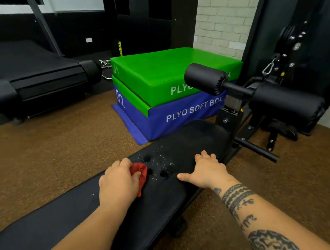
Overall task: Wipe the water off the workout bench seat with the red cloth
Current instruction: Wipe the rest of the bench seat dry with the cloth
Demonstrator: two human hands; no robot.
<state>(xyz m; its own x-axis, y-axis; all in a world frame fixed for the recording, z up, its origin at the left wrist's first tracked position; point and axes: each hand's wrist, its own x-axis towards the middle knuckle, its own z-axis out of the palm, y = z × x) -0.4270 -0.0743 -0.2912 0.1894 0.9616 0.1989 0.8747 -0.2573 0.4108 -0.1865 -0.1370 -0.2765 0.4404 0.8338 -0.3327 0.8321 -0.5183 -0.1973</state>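
The left hand (pixel 116 184) is being curled round the red cloth (pixel 141 173), which is being pressed in a bunch onto the bench seat (pixel 194 140) near its left edge. The right hand (pixel 207 170) is being laid flat on the seat's right edge, fingers straight and thumb spread wide, holding nothing. The nearer back pad (pixel 39 235) is being crossed by the left forearm. Between the two hands, water drops (pixel 161 167) are being shown as beads and small dark pools mid-seat, just beside the cloth and apart from the right hand. Beyond them the seat's far end is lying bare. Brown floor (pixel 56 148) is being left open along both long edges of the bench. Past the far end, two black foam rollers (pixel 206 77) are being carried on the frame. Stacked green and blue plyo boxes (pixel 160 72) are sitting near the seat's far left corner. A treadmill (pixel 39 77) is standing well apart at far left.
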